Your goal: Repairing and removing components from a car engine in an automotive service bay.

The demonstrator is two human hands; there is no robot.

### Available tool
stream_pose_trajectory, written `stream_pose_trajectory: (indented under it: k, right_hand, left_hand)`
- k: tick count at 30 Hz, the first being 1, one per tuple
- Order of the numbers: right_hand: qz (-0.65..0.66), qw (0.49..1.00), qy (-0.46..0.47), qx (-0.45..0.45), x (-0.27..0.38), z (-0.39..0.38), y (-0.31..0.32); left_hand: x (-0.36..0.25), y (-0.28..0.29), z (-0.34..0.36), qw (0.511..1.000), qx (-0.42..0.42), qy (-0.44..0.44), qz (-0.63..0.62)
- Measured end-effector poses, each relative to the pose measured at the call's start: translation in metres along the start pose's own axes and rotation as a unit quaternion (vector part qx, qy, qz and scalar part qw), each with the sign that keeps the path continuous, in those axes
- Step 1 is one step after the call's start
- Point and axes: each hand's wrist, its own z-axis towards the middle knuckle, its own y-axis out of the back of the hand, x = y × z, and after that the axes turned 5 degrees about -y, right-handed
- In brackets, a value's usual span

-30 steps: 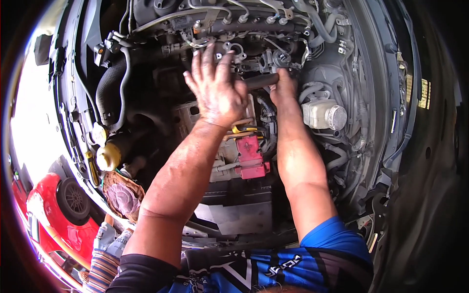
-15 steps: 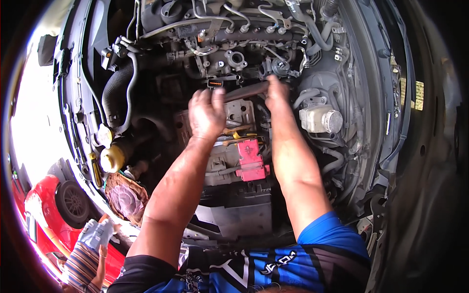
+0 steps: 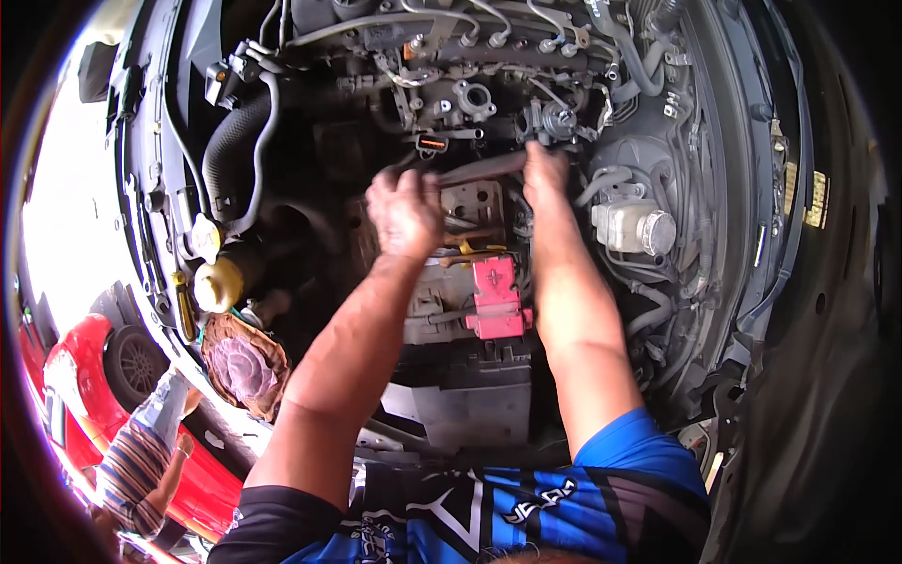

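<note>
Dark grey tube (image 3: 484, 169) is up between both hands, just on my side of the engine (image 3: 376, 42) and above the battery area. Left grip (image 3: 406, 211): fingers curled round its left end, though blurry, so I can't tell how firmly. Right grip (image 3: 545, 177) is closed on the other end, thumb on top, fingers mostly hidden from me. If one side slips, I reckon the tube drops into the dark gap by the battery (image 3: 437, 299) or whacks the orange-faced connector (image 3: 432, 144) just past it. Lifting it unevenly could snag a wire too. Also not loving that uncovered port (image 3: 474, 98) further back; grit knocked loose might fall in. Pink cover (image 3: 498, 282) sits nearer me, reservoir (image 3: 623, 228) off right.
</note>
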Motion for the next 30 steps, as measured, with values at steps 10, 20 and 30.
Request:
stream_pose_trajectory:
  k: [10,20,30]
  right_hand:
    - [0.306,0.936,-0.168,0.04,0.024,0.002,0.009]
    - [0.229,0.952,-0.197,0.047,0.007,0.004,0.003]
    - [0.319,0.927,-0.196,0.025,0.022,0.01,0.017]
  left_hand:
    - [0.006,0.042,0.034,0.954,0.192,-0.037,-0.227]
    - [-0.065,0.089,0.048,0.978,0.12,-0.155,-0.067]
    - [-0.03,0.043,0.067,0.919,0.291,-0.242,0.108]
